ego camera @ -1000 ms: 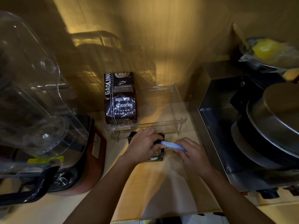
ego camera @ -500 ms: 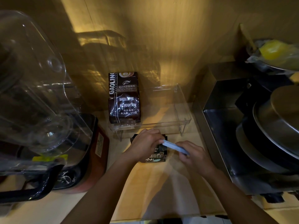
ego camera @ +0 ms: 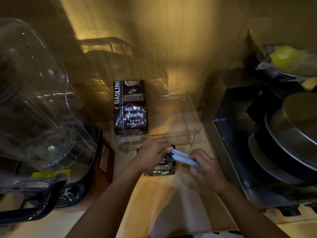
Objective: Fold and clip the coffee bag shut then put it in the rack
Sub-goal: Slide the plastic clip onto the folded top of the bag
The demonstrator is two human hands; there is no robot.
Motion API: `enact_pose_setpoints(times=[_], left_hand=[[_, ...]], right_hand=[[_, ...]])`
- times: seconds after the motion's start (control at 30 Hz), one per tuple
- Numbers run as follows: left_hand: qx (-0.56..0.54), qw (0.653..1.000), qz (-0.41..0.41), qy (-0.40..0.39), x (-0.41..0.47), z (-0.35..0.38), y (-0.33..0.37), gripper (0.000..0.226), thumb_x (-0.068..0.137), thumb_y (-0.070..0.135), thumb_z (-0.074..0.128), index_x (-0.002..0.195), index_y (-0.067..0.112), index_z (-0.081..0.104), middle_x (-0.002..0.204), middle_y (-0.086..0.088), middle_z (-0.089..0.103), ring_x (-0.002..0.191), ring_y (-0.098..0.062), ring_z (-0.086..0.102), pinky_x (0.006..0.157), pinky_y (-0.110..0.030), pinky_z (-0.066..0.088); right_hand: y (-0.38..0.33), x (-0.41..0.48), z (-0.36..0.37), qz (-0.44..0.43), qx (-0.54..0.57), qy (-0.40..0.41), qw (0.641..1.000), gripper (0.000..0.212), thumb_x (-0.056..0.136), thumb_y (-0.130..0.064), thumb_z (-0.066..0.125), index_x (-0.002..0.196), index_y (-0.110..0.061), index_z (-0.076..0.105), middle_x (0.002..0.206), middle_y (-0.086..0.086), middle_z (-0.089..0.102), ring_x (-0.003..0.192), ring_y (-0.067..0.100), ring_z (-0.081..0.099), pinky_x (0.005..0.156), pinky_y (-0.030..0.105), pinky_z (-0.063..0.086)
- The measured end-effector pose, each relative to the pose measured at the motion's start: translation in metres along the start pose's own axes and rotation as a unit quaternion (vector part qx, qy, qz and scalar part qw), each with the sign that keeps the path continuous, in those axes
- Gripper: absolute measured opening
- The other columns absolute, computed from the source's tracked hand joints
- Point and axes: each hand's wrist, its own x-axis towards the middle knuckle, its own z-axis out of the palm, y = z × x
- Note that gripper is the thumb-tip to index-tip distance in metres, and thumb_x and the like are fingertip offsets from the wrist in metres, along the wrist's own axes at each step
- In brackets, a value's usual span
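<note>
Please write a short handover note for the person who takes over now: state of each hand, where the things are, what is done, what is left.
Left hand: pinches the folded top of the small coffee bag, which is on the counter in front of the clear rack.
Right hand: holds the pale blue clip, its two bars spread open at the fold.
Done: top looks folded.
Left: close the clip on the fold, then put the bag in the rack beside the large coffee bag already standing there.

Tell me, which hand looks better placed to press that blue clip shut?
The right hand: it already grips the blue clip by its free end, while the left hand is busy pinning the small coffee bag.
</note>
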Motion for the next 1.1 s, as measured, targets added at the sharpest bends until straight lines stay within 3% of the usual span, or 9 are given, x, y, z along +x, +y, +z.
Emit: enact_pose_setpoints(times=[0.17,0.27,0.47,0.57,0.67,0.83,0.93,1.03,1.1], left_hand=[[-0.008,0.999,-0.008,0.038,-0.002,0.001,-0.005,0.018,0.093,0.018,0.047,0.094,0.013,0.065,0.082,0.004,0.055,0.080,-0.015,0.048,0.074,-0.033,0.035],[-0.014,0.999,-0.012,0.034,0.000,-0.001,-0.005,0.017,0.092,0.019,0.048,0.093,0.014,0.065,0.080,0.007,0.051,0.078,-0.012,0.046,0.074,-0.032,0.033],[-0.053,0.998,-0.033,0.021,-0.004,-0.006,-0.006,0.009,0.087,0.013,0.056,0.089,0.016,0.065,0.083,0.005,0.059,0.082,-0.015,0.054,0.069,-0.026,0.034],[-0.037,0.998,-0.049,0.031,-0.006,-0.004,-0.007,0.017,0.082,-0.002,0.055,0.083,0.014,0.058,0.088,-0.005,0.065,0.084,-0.024,0.056,0.061,-0.024,0.031],[-0.047,0.995,-0.062,0.055,-0.008,-0.004,-0.005,0.017,0.081,-0.001,0.057,0.085,0.015,0.051,0.083,-0.006,0.063,0.078,-0.024,0.054,0.060,-0.028,0.032],[-0.027,0.994,-0.047,0.095,-0.013,-0.003,-0.001,0.011,0.080,-0.001,0.060,0.083,0.007,0.055,0.080,-0.008,0.061,0.078,-0.024,0.054,0.061,-0.026,0.032],[-0.011,0.994,-0.030,0.106,-0.015,-0.001,0.002,0.009,0.078,-0.005,0.059,0.080,0.002,0.055,0.083,-0.013,0.060,0.078,-0.026,0.052,0.064,-0.027,0.033],[-0.016,0.994,-0.021,0.109,-0.017,-0.001,0.004,0.010,0.079,-0.007,0.056,0.081,0.002,0.055,0.084,-0.013,0.058,0.078,-0.023,0.051,0.065,-0.027,0.035],[-0.012,0.993,-0.022,0.118,-0.017,-0.002,0.004,0.009,0.080,-0.006,0.056,0.083,0.002,0.055,0.086,-0.013,0.057,0.079,-0.023,0.050,0.066,-0.028,0.036]], right_hand=[[0.005,0.001,-0.004,0.095,0.121,-0.056,0.987,0.010,0.075,-0.007,0.070,0.078,-0.007,0.061,0.081,0.008,0.058,0.074,0.018,0.056,0.067,0.023,0.043],[0.006,0.002,-0.009,0.123,0.168,-0.056,0.976,0.005,0.078,-0.010,0.067,0.077,-0.011,0.063,0.080,0.007,0.060,0.077,0.017,0.057,0.068,0.019,0.040],[0.014,0.000,-0.017,0.113,0.115,0.049,0.986,0.004,0.077,-0.007,0.067,0.079,-0.009,0.063,0.082,0.007,0.060,0.079,0.011,0.055,0.071,0.012,0.038],[0.021,0.001,-0.022,0.076,0.028,0.006,0.997,0.009,0.078,-0.018,0.068,0.082,-0.012,0.064,0.083,0.004,0.062,0.077,0.017,0.059,0.068,0.022,0.044],[0.020,0.006,-0.024,0.039,-0.020,-0.011,0.999,0.011,0.077,-0.023,0.066,0.082,-0.013,0.064,0.082,0.005,0.065,0.076,0.024,0.062,0.064,0.033,0.051],[0.013,0.016,-0.024,0.004,-0.057,-0.043,0.997,0.017,0.076,-0.027,0.063,0.083,-0.013,0.066,0.082,0.007,0.069,0.075,0.025,0.064,0.063,0.029,0.051],[0.012,0.020,-0.021,0.019,-0.050,-0.058,0.997,0.022,0.079,-0.023,0.067,0.099,-0.017,0.063,0.091,0.006,0.069,0.082,0.027,0.063,0.069,0.025,0.041],[0.011,0.024,-0.021,0.055,-0.031,-0.063,0.996,0.045,0.075,-0.021,0.071,0.117,-0.019,0.054,0.099,0.008,0.068,0.088,0.025,0.060,0.075,0.033,0.045],[0.011,0.029,-0.022,0.066,-0.028,-0.077,0.995,0.040,0.075,-0.022,0.072,0.112,-0.018,0.059,0.100,0.009,0.067,0.090,0.025,0.060,0.076,0.032,0.043]])
